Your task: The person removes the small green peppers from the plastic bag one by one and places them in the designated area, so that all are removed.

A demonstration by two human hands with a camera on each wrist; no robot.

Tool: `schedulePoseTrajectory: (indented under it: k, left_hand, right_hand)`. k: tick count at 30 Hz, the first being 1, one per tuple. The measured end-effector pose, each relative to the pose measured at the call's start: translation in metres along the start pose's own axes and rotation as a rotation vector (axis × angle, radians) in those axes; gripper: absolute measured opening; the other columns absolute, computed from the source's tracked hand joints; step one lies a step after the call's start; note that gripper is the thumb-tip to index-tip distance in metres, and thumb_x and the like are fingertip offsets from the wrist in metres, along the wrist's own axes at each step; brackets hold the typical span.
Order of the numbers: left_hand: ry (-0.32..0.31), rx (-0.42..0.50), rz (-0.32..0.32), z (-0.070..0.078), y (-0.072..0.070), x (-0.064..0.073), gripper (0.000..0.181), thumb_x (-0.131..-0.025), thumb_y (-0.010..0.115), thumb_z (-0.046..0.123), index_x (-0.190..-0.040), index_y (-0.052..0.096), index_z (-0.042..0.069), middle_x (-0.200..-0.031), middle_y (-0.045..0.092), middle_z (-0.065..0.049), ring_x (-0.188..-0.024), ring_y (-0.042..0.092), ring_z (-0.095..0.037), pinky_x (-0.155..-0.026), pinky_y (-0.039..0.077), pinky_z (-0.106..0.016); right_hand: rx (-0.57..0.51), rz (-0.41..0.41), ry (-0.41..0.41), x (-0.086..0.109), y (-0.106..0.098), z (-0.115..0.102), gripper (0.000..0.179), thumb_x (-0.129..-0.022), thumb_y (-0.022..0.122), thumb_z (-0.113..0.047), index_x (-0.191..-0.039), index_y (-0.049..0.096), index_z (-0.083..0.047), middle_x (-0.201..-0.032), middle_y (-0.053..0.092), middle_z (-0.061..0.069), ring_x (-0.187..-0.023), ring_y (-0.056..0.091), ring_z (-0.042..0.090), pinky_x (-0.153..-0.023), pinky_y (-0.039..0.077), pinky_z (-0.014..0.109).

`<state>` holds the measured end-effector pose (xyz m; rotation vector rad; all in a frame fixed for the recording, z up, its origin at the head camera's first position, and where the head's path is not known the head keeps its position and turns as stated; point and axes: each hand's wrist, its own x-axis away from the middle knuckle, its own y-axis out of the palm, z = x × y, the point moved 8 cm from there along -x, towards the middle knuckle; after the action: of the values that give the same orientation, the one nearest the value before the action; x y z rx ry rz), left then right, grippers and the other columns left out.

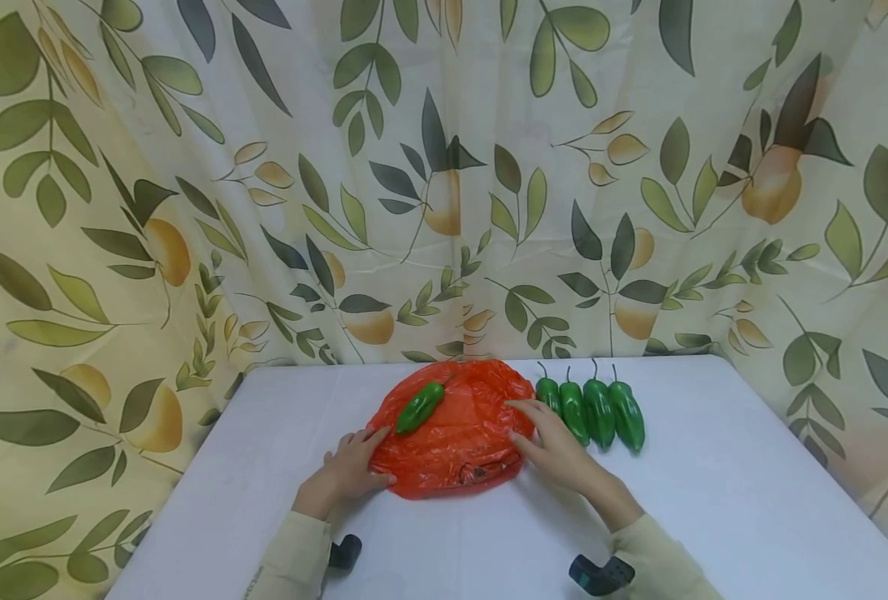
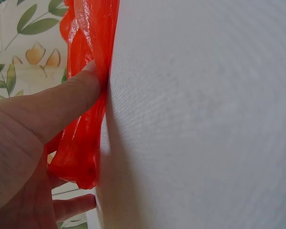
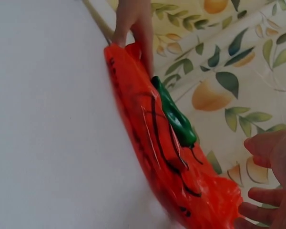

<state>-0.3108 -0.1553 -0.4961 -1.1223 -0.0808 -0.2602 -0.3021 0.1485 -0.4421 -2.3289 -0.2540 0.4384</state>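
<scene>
A crumpled red plastic bag lies on the table, with a green chili pepper on top toward its left side. My left hand touches the bag's left end, thumb on the near side and the other fingers around the far side, partly hidden by the plastic. My right hand reaches over the bag's right side with fingers spread and relaxed. In the right wrist view its fingers stand close beside the bag, holding nothing. Dark printed lines show on the bag there.
Several green peppers lie side by side in a row right of the bag, stems pointing away, close beyond my right hand. The white table ends at a leaf-and-fruit patterned curtain behind and at the sides.
</scene>
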Motion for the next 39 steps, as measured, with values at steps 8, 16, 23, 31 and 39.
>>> schedulePoseTrajectory:
  k: [8, 16, 23, 31, 39]
  left_hand:
    - [-0.005, -0.002, -0.002, 0.0, 0.001, 0.001, 0.085, -0.083, 0.082, 0.036, -0.156, 0.04, 0.022, -0.158, 0.041, -0.014, -0.145, 0.032, -0.043, -0.112, 0.028, -0.077]
    - [-0.006, -0.001, -0.004, -0.001, 0.002, 0.0, 0.085, -0.083, 0.082, 0.036, -0.156, 0.041, 0.022, -0.159, 0.04, -0.014, -0.145, 0.032, -0.043, -0.112, 0.027, -0.078]
    - [-0.013, -0.009, -0.006, -0.002, 0.002, -0.001, 0.085, -0.083, 0.082, 0.038, -0.156, 0.04, 0.023, -0.158, 0.041, -0.013, -0.145, 0.033, -0.042, -0.112, 0.028, -0.077]
    - [-0.022, -0.012, -0.006, -0.001, 0.0, -0.001, 0.086, -0.082, 0.083, 0.038, -0.156, 0.04, 0.024, -0.157, 0.041, -0.013, -0.144, 0.034, -0.041, -0.112, 0.029, -0.076]
    - [-0.021, -0.013, -0.009, -0.003, 0.002, -0.003, 0.086, -0.082, 0.082, 0.039, -0.156, 0.04, 0.025, -0.157, 0.041, -0.012, -0.144, 0.034, -0.041, -0.112, 0.03, -0.076]
  right_hand:
    - [-0.011, -0.032, 0.0, -0.009, 0.019, -0.01, 0.049, -0.098, 0.064, -0.013, -0.145, 0.051, -0.007, -0.147, 0.051, 0.019, -0.138, 0.048, 0.042, -0.111, 0.043, 0.063]
    - [-0.044, -0.089, 0.039, -0.017, 0.041, -0.024, 0.048, -0.099, 0.064, -0.017, -0.145, 0.052, -0.013, -0.15, 0.049, 0.015, -0.141, 0.046, 0.038, -0.114, 0.041, 0.061]
    - [-0.126, -0.13, 0.031, -0.026, 0.057, -0.033, 0.048, -0.099, 0.064, -0.017, -0.146, 0.052, -0.014, -0.147, 0.051, 0.015, -0.138, 0.048, 0.038, -0.111, 0.044, 0.062]
    - [-0.137, -0.216, 0.054, -0.037, 0.081, -0.035, 0.05, -0.101, 0.062, -0.02, -0.149, 0.048, -0.013, -0.149, 0.05, 0.014, -0.14, 0.046, 0.035, -0.112, 0.044, 0.06]
    - [-0.157, -0.265, 0.067, -0.048, 0.098, -0.036, 0.051, -0.102, 0.06, -0.02, -0.15, 0.046, -0.009, -0.151, 0.048, 0.015, -0.141, 0.044, 0.037, -0.113, 0.041, 0.064]
